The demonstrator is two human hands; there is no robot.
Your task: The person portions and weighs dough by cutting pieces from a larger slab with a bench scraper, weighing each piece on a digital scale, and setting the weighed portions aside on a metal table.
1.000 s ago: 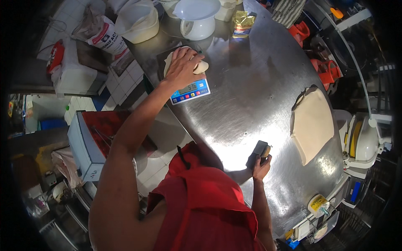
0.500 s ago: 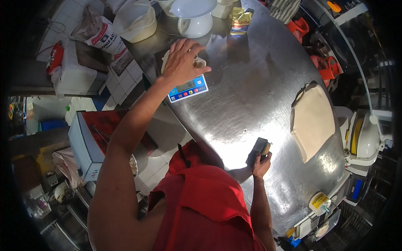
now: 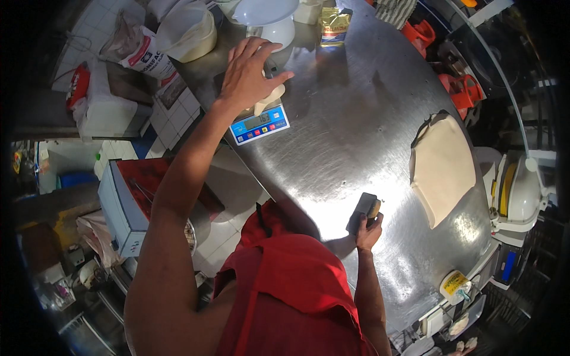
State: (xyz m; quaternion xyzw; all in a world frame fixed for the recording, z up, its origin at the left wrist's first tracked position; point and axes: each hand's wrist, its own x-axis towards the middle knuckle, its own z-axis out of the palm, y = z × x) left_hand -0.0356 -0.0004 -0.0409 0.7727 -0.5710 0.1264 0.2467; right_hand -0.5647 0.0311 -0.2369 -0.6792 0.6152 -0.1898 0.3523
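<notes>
My left hand [image 3: 248, 74] is over the blue-and-white digital scale [image 3: 259, 123] at the table's far left edge. Its fingers are spread and the thumb stands apart. Pale dough [image 3: 271, 99] shows on the scale beneath the palm; the hand covers the rest, and I cannot tell whether they touch. Lower right of centre, my right hand [image 3: 369, 233] grips a dough scraper [image 3: 361, 212] with a dark flat blade and a wooden handle, close above or on the steel table. Farther right lies a large smooth slab of dough [image 3: 443, 169].
The steel table [image 3: 332, 136] carries a cream tub [image 3: 189, 38], a white bowl on a stand [image 3: 267, 15] and a gold packet [image 3: 334, 26] at its far end. A white tub [image 3: 456, 286] stands near the right edge. A grey-blue box [image 3: 122, 207] is left of the table.
My left hand has shifted slightly up and left, its fingers more arched; more dough shows by the thumb, and the flap left of the hand is out of sight. The right hand barely moved.
</notes>
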